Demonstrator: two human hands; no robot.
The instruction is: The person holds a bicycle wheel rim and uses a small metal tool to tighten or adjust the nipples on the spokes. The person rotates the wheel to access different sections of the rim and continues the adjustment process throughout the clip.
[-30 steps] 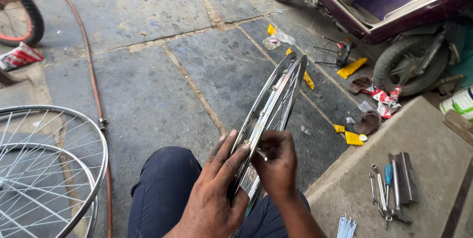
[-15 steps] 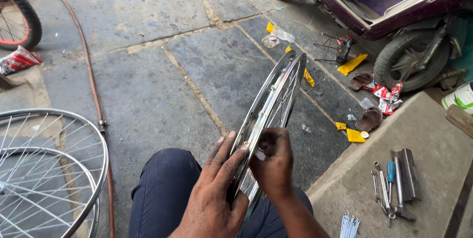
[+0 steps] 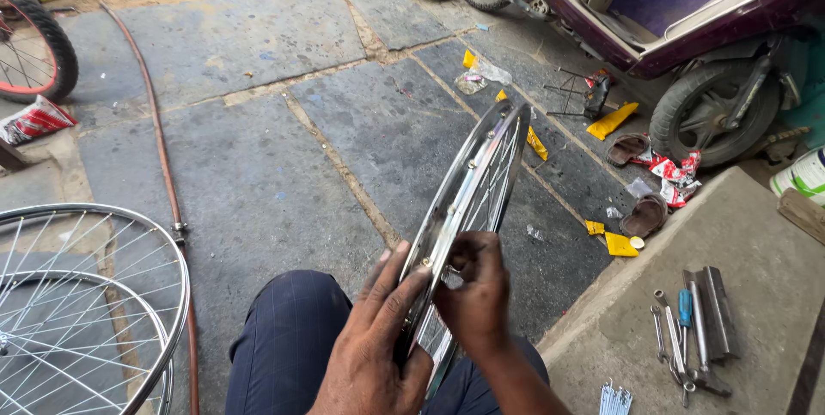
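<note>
1. Both hands sit slightly higher on the chrome bicycle rim (image 3: pixel 471 200) than half a second ago, and the head camera has tipped a little, bringing more of the stone step (image 3: pixel 756 243) into view; the rim itself leans as it did.
2. Propped on edge across the seated person's lap, over dark trousers (image 3: pixel 288 338), the rim rises up and away over the paved floor (image 3: pixel 258 123), apparently so its inner face is open to the hands.
3. Left hand (image 3: pixel 374 350) lies flat against the rim's outer side, fingers (image 3: pixel 391 282) spread wide along the metal, seemingly steadying it.
4. Right hand (image 3: pixel 473 295) curls over the rim edge, its fingers pinched narrowly at the spoke holes; whether they hold a small part cannot be told.
5. Spanners and a screwdriver (image 3: pixel 687 329) lie together on the step within reach of the right side, with a bundle of loose spokes (image 3: pixel 613 398) nearer the frame's bottom edge.
6. Two spoked wheels (image 3: pixel 77 312) rest flat at left beside a reddish hose (image 3: pixel 159 149); a purple scooter (image 3: pixel 679 20) stands at upper right.
</note>
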